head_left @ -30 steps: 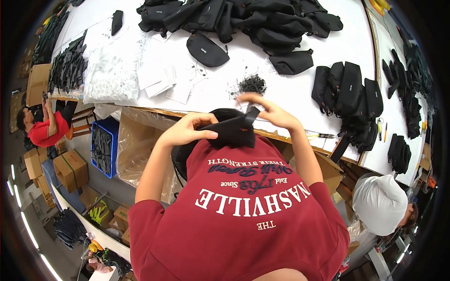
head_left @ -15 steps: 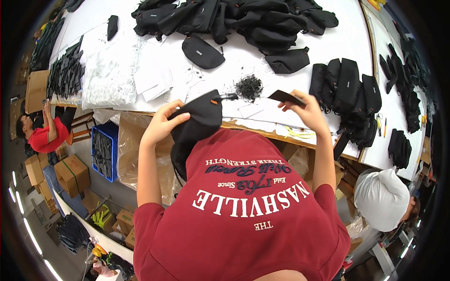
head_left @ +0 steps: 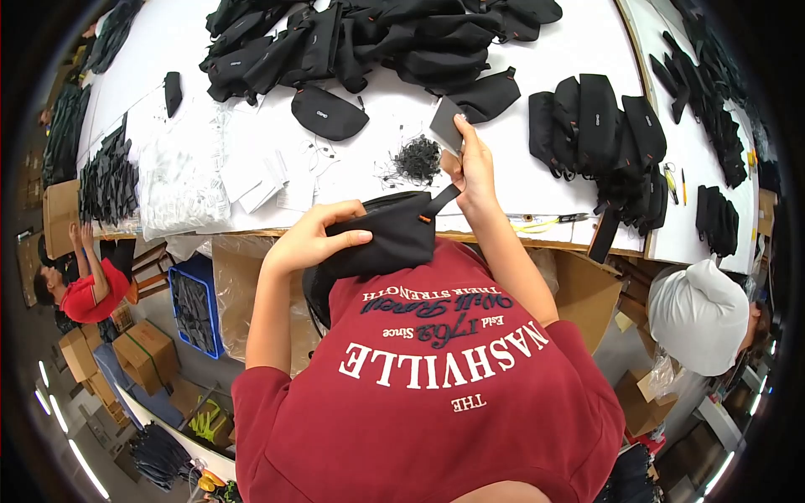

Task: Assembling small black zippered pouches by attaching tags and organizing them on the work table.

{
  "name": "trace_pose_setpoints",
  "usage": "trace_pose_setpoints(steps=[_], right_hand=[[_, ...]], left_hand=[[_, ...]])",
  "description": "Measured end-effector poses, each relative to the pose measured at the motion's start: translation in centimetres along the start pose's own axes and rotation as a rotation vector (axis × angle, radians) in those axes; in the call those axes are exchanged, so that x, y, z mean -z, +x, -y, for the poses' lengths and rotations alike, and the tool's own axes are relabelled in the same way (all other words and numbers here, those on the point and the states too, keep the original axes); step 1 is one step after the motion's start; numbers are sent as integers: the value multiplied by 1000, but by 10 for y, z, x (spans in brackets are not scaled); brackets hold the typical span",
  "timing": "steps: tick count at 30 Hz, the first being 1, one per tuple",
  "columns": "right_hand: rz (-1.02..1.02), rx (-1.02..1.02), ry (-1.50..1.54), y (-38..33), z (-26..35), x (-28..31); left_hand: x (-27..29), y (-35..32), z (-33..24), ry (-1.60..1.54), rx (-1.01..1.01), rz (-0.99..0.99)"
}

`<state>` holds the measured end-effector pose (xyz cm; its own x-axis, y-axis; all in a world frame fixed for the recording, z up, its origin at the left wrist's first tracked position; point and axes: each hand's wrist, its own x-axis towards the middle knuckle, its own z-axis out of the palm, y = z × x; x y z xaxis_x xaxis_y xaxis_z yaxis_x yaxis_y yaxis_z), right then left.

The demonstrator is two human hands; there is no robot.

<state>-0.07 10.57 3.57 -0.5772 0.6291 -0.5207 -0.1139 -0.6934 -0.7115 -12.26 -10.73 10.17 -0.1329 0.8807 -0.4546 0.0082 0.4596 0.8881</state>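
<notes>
Left hand (head_left: 312, 241) clamps fingers on a black pouch (head_left: 387, 239), best held steady, as right hand (head_left: 477, 173) pinches a grey card (head_left: 445, 124) at the pouch's one o'clock.

a blue crate (head_left: 216, 325) stands near a cardboard box (head_left: 146, 357); farther left, a red-shirted person (head_left: 85, 298).
</notes>
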Motion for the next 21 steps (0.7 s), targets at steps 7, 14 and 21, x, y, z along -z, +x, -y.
trace_pose_setpoints(steps=[7,14,21], right_hand=[[158,573,-643,-9,56,16],[592,578,-1630,-32,57,34],[578,228,-1579,-48,75,73]], left_hand=[[0,31,-17,489,-186,-144],[-37,86,-20,768,-731,-47],[-22,198,25,-19,-280,-15]])
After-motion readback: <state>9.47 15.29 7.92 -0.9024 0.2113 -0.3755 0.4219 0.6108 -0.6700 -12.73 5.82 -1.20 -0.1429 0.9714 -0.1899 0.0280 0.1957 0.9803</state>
